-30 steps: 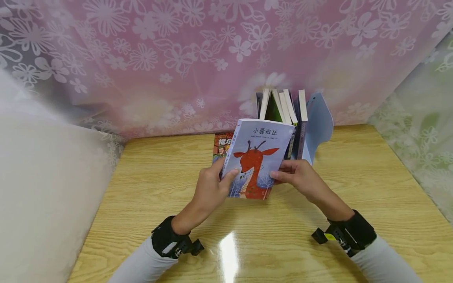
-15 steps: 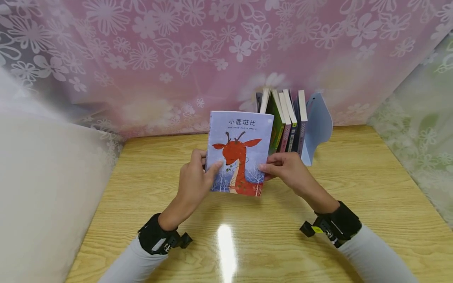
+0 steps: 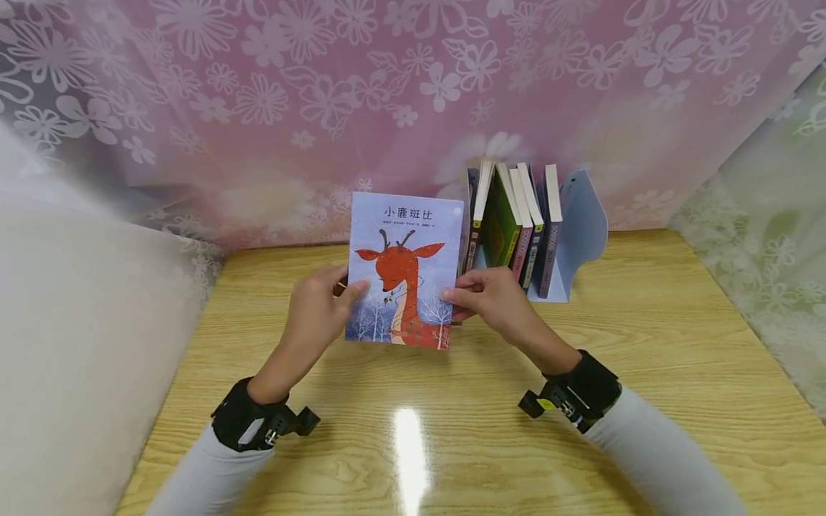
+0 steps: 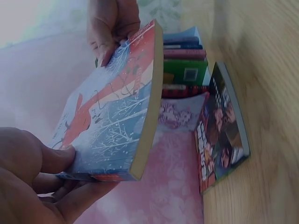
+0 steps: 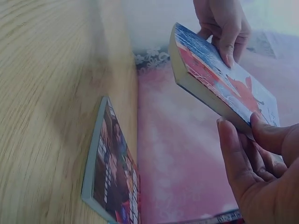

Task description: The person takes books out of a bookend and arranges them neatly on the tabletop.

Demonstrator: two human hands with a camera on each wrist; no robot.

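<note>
A pale blue paperback book (image 3: 403, 287) with a red deer on its cover is held up in front of me, cover facing up toward the head camera. My left hand (image 3: 312, 308) pinches its left edge, thumb on the cover and fingers behind. At the right edge, my right hand (image 3: 500, 301) grips it the same way. The left wrist view shows its thick page block from below. Another book (image 4: 222, 130) with a dark comic-style cover lies on the table under it; the held book mostly hides this one from the head view.
Several books (image 3: 530, 204) stand in a row at the back, right of the held book, some leaning. A light blue bookend (image 3: 584, 222) is at the row's right side. The wood-grain table (image 3: 645, 322) meets a pink floral curtain (image 3: 258, 143) behind.
Both hands have carried the deer book leftward and slightly up, away from the standing row. It has turned from tilted to nearly square, and more of the row's spines show now.
</note>
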